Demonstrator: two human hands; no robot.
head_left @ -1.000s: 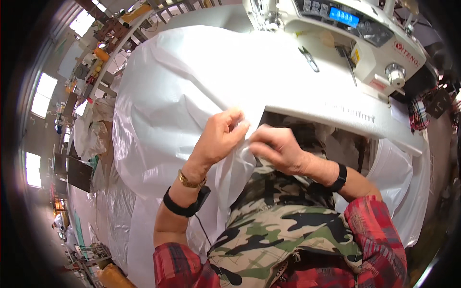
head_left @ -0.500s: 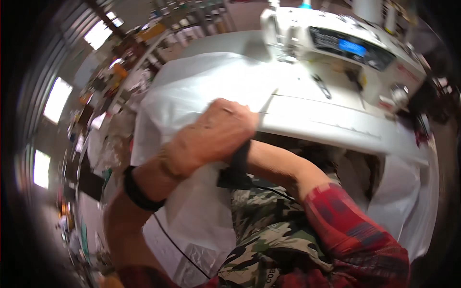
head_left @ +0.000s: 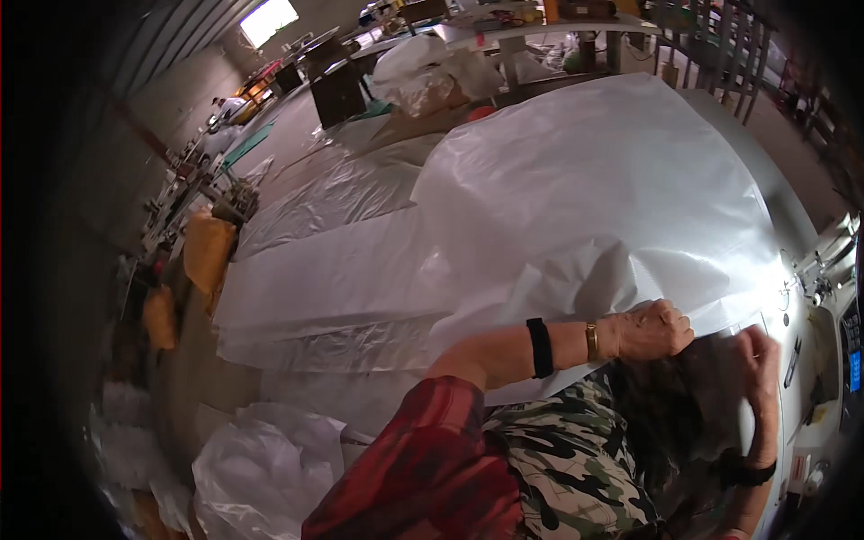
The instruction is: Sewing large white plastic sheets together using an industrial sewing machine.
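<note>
A large translucent white plastic sheet [head_left: 603, 171] is draped over the sewing table, its near edge passing by both hands. My left hand [head_left: 652, 331] is closed in a fist at this edge, gripping the sheet where it bunches into folds. To its right, my right hand [head_left: 760, 360] is raised with curled fingers beside the sheet's corner; whatever they hold is hidden. A white sewing machine [head_left: 823, 270] stands at the right rim, partly cut off, its lamp shining on the sheet. Small dark thread snips [head_left: 792, 363] lie on the tabletop beyond my right hand.
More plastic sheeting [head_left: 333, 270] spreads out to the left, with a crumpled white plastic bundle [head_left: 265, 468] at lower left. Yellow bags [head_left: 209, 252] lie farther left. A long workbench [head_left: 558, 29] and a metal rack [head_left: 711, 45] stand at the back.
The view has swung left, so the sewing machine now sits at the right rim. My hands, crossed at the wrists before, have come apart, the left now at the sheet's edge.
</note>
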